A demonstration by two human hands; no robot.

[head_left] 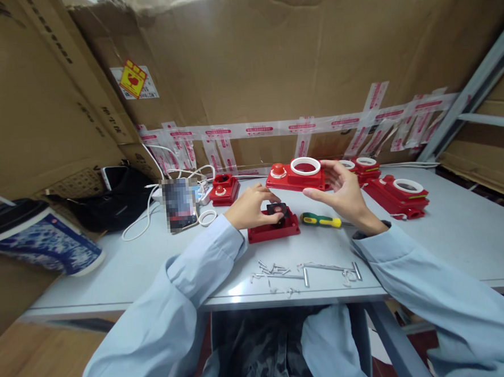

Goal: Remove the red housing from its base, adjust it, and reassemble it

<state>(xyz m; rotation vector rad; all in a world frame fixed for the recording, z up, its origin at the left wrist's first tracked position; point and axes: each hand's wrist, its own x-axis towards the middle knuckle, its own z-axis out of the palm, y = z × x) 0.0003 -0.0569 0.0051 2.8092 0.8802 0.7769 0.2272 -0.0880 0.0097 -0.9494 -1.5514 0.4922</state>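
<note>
On the table in front of me lies a red rectangular housing base (259, 234), open side up. My left hand (255, 207) pinches a black square part (278, 211) with a reddish centre, inside or just over that base. Behind it is a red cover (281, 180) with a white ring and a round red knob. My right hand (344, 191) curves around the cover's right end, thumb low in front and fingers at the far side; some fingertip contact is hidden. A green and yellow screwdriver (321, 220) lies between the base and my right wrist.
Loose screws (274, 268) and two T-shaped metal rods (306, 276) lie near the front edge. More red housings (398, 198) stand to the right, a small red unit (225, 190) to the left. A phone (180, 204), white ring (207, 217), cables and paper cup (46, 241) occupy the left.
</note>
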